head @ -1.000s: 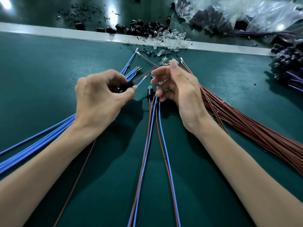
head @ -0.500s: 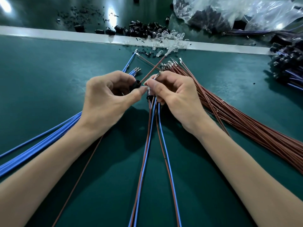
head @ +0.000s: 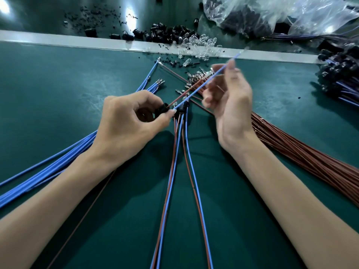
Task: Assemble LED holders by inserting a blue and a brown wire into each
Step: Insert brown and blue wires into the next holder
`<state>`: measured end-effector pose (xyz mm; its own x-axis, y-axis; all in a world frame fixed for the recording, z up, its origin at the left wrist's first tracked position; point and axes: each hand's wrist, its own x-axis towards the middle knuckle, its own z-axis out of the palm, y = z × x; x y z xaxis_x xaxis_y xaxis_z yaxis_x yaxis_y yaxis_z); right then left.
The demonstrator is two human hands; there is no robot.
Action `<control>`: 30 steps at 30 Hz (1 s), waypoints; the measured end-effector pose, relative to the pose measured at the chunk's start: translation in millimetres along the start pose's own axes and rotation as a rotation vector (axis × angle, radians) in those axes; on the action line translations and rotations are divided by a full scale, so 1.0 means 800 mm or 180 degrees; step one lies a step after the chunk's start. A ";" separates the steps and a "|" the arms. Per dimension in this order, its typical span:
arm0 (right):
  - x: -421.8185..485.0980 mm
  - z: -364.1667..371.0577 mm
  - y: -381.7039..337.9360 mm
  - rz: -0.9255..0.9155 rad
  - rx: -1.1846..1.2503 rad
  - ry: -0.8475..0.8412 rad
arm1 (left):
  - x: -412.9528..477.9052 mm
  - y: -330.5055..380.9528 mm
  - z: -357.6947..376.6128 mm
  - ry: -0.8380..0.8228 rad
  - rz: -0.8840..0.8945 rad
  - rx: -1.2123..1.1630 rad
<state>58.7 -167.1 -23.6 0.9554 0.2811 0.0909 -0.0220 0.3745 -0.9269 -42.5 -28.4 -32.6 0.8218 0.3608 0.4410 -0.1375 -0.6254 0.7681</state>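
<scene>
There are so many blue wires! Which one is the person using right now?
Find the green mat. Above its middle, one blue wire slants from the black holder in the left hand up to the right hand. All other blue wires lie flat on the mat.

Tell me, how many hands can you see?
2. The left hand is left of centre, pinching a black holder. The right hand is raised right of centre, holding a blue wire. None seem hidden.

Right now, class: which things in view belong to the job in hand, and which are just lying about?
In hand: black holder, brown wire, blue wire, left hand, right hand.
Lying about: plastic bag, clear LEDs, brown bundle, blue bundle.
</scene>
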 end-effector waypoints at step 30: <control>0.001 -0.002 0.006 -0.0017 -0.0777 -0.0692 | -0.002 0.002 0.000 0.0148 0.0159 0.0653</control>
<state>59.7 -166.8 -28.7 0.8694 0.4716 0.1473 0.0794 0.1609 -0.9838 -44.3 -29.8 -32.0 0.7897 0.3546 0.5007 -0.0580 -0.7693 0.6363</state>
